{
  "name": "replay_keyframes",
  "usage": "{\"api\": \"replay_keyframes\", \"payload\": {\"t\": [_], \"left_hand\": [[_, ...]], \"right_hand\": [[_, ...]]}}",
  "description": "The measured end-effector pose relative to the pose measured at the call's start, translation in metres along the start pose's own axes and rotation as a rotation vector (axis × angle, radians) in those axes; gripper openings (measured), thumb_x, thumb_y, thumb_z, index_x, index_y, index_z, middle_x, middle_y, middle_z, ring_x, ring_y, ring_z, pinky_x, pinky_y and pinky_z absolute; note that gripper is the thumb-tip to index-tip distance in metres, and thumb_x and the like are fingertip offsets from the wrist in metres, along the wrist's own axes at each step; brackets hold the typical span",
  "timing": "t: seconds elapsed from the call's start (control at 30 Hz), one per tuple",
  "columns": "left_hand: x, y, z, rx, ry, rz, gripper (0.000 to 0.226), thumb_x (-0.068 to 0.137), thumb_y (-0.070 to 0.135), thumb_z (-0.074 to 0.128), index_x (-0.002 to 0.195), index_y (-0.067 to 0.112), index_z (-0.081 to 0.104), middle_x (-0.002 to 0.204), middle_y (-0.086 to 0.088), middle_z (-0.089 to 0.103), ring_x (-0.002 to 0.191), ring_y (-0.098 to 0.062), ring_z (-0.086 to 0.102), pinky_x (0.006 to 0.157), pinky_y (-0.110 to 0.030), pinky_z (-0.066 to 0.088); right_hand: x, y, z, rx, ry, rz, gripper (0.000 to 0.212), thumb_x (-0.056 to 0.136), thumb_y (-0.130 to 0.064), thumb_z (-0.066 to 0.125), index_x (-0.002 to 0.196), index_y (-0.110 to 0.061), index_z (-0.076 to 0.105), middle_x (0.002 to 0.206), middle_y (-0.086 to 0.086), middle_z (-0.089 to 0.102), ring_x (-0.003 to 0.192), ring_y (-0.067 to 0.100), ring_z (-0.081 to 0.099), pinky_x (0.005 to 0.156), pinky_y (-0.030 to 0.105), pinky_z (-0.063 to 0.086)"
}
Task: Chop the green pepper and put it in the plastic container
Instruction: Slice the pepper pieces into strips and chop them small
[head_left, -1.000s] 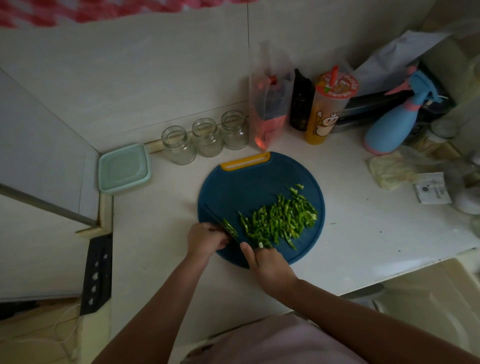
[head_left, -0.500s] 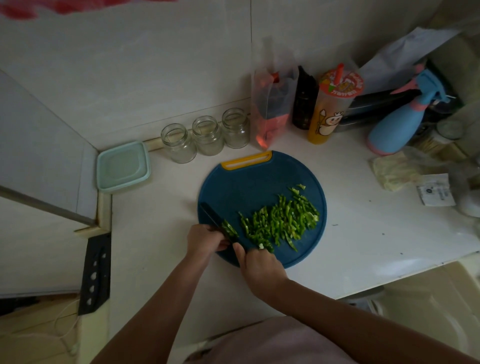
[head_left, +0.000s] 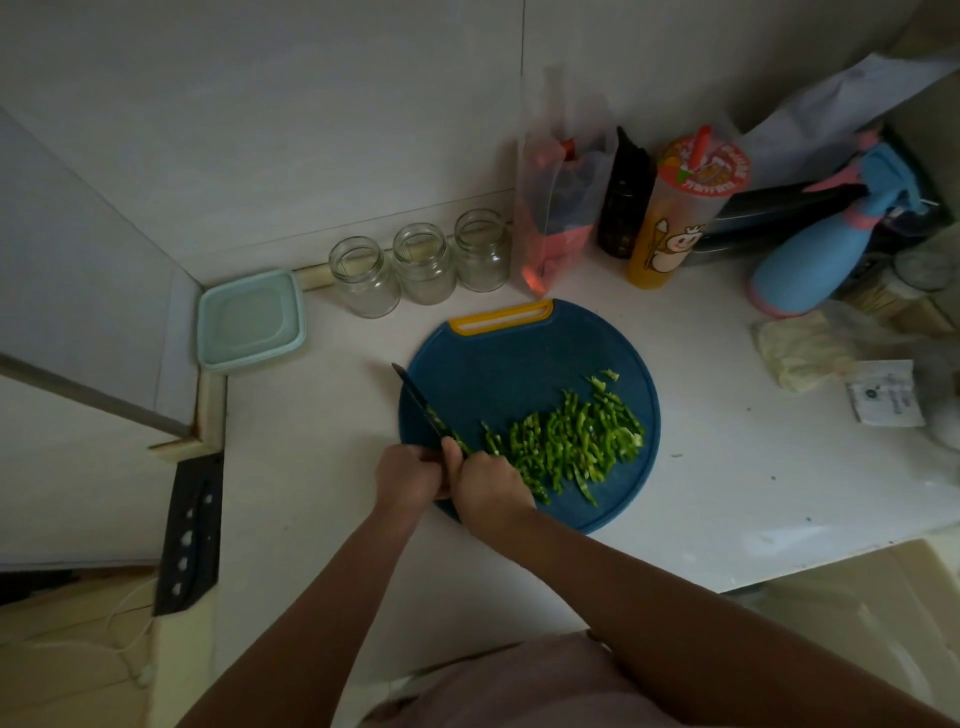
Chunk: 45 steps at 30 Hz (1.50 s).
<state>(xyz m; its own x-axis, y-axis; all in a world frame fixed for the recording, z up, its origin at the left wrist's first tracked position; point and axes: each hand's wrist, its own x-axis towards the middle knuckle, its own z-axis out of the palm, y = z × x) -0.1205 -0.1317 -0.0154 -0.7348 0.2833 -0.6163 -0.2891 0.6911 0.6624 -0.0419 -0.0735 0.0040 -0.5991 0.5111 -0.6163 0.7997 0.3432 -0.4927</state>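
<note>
Left hand (head_left: 408, 475) grips knife (head_left: 423, 405) handle, blade angled across blue board (head_left: 519, 364) edge; right hand (head_left: 491, 486) pinches blade base, seemingly to wipe clinging bits onto chopped pepper (head_left: 566, 441).

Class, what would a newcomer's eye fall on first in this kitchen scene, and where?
The bright heap of chopped green pepper on the round blue cutting board, mid-counter. At its near-left edge the left hand grips a dark knife, right hand alongside. A mint plastic container sits in the far-left corner.
</note>
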Motion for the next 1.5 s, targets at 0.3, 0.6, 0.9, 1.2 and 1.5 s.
{"api": "replay_keyframes", "payload": {"t": [0.3,0.6,0.9,1.2,1.5], "left_hand": [[-0.010,-0.006,-0.002,-0.140,-0.062,0.044,0.020,0.069,-0.002,0.078,0.086,0.001,0.068,0.073,-0.010,0.067,0.055,-0.011,0.065,0.055,-0.016,0.055],[-0.006,-0.002,-0.004,-0.091,-0.085,-0.036,0.014,0.072,0.002,0.078,0.076,0.002,0.065,0.056,-0.009,0.065,0.043,-0.011,0.063,0.048,-0.019,0.054],[-0.006,0.004,-0.002,-0.056,-0.112,-0.093,0.009,0.078,-0.006,0.067,0.072,-0.001,0.062,0.064,-0.015,0.064,0.053,-0.019,0.063,0.051,-0.022,0.055],[-0.005,0.005,0.000,-0.075,-0.063,-0.117,0.007,0.078,-0.012,0.063,0.075,-0.006,0.060,0.066,-0.018,0.064,0.039,-0.015,0.061,0.043,-0.024,0.054],[0.001,0.001,-0.002,-0.088,-0.058,-0.098,0.012,0.074,-0.010,0.066,0.069,0.000,0.063,0.067,-0.017,0.067,0.053,-0.022,0.065,0.050,-0.027,0.057]], "right_hand": [[-0.009,0.047,-0.022,0.260,-0.018,0.082,0.050,0.103,-0.011,0.023,0.150,-0.002,0.009,0.101,0.018,0.053,0.075,0.023,0.041,0.066,0.033,0.035],[-0.036,0.053,-0.024,0.121,-0.054,-0.180,0.057,0.100,-0.049,0.018,0.085,-0.005,0.051,0.062,0.002,0.042,0.063,0.022,0.045,0.069,0.030,0.035],[-0.029,0.059,-0.001,0.219,0.020,-0.184,0.056,0.101,-0.043,0.030,0.054,-0.015,0.038,0.055,0.006,0.044,0.074,0.034,0.059,0.071,0.038,0.044],[-0.025,0.059,0.014,-0.092,0.068,-0.257,0.115,0.072,-0.068,-0.032,0.127,-0.011,0.053,0.103,0.019,0.061,0.096,0.034,0.059,0.063,0.034,0.034],[-0.023,0.047,0.011,-0.209,0.070,-0.198,0.074,0.098,-0.054,0.010,0.102,-0.004,0.063,0.098,0.019,0.065,0.095,0.033,0.062,0.068,0.035,0.044]]}}
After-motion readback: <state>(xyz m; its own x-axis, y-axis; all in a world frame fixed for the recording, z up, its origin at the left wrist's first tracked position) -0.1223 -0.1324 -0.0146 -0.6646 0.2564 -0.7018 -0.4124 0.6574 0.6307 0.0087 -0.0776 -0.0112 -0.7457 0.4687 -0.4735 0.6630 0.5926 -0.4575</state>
